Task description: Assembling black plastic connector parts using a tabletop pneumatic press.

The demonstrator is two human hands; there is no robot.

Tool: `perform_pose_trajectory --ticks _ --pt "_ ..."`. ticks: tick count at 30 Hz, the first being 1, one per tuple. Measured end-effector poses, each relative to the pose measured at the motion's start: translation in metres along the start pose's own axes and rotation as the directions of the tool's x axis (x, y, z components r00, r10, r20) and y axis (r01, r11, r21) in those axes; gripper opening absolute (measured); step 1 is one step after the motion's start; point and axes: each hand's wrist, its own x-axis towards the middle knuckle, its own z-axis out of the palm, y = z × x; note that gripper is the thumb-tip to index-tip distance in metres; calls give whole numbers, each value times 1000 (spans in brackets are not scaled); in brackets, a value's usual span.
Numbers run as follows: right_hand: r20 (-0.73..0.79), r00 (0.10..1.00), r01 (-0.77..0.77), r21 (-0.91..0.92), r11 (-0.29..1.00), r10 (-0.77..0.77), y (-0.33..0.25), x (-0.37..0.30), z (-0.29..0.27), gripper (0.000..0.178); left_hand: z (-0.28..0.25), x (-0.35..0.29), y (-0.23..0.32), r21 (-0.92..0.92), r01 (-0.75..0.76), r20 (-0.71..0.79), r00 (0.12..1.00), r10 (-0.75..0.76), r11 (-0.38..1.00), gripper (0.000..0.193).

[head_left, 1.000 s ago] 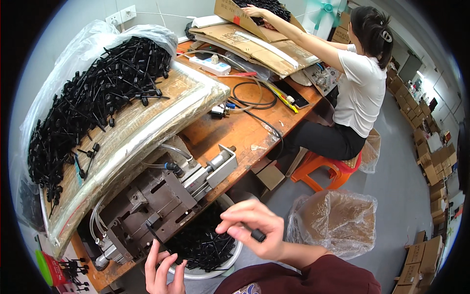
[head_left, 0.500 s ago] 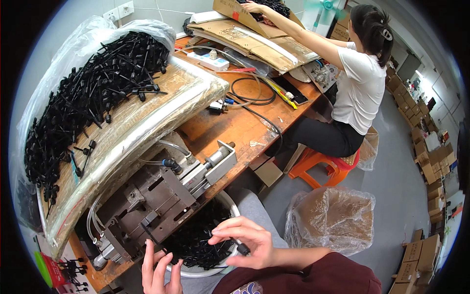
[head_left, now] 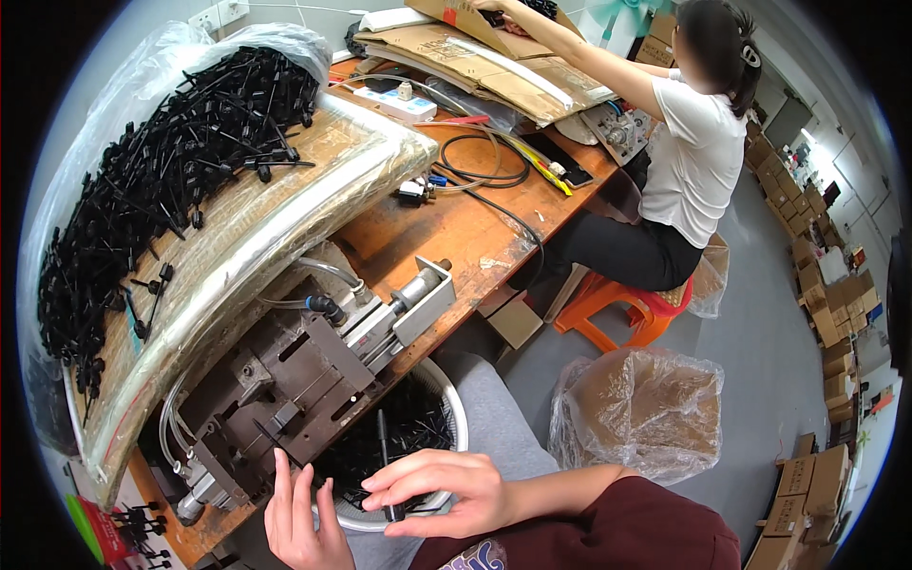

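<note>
My right hand (head_left: pixel 451 494) pinches a black plastic part (head_left: pixel 383 439), its thin stem pointing up and its thicker end below the fingers. Left of it, my left hand (head_left: pixel 306 527) has its fingers stretched upward, with a thin black stick-like part (head_left: pixel 268 434) at the fingertips; the grip on it is partly hidden. Both hands are in front of a metal clamping fixture (head_left: pixel 285 380) with air hoses and cylinders. Below and behind the hands, a white-rimmed basket (head_left: pixel 461 418) in my lap holds many similar black parts.
A heap of black parts (head_left: pixel 190 142) lies on a plastic-wrapped cardboard sheet (head_left: pixel 313 190) to the left. Cables and a power strip (head_left: pixel 397 104) lie on the wooden table (head_left: pixel 389 233). A co-worker (head_left: pixel 698 161) sits on an orange stool (head_left: pixel 608 309); a plastic-lined box (head_left: pixel 646 408) stands nearby.
My right hand has moved left and down, closer to the left hand, and its part has turned upright. The left hand has shifted slightly left. The co-worker's arms remain over the box.
</note>
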Motion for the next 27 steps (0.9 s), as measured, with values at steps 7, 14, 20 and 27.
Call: perform_pose_trajectory --ticks 7,14,20,27 --pt "15 995 103 -74 992 -102 7 -1 5 36 7 10 0 39 -10 62 998 7 999 21" --pt "4 998 65 -68 996 -65 10 -3 11 37 7 18 2 115 -93 99 992 81 989 19" --pt "35 998 65 -140 988 -61 14 -5 12 29 6 26 2 153 -105 110 990 89 983 19" --pt "0 997 75 -138 988 -76 11 -2 8 32 5 34 -1 119 -48 158 987 29 992 18"
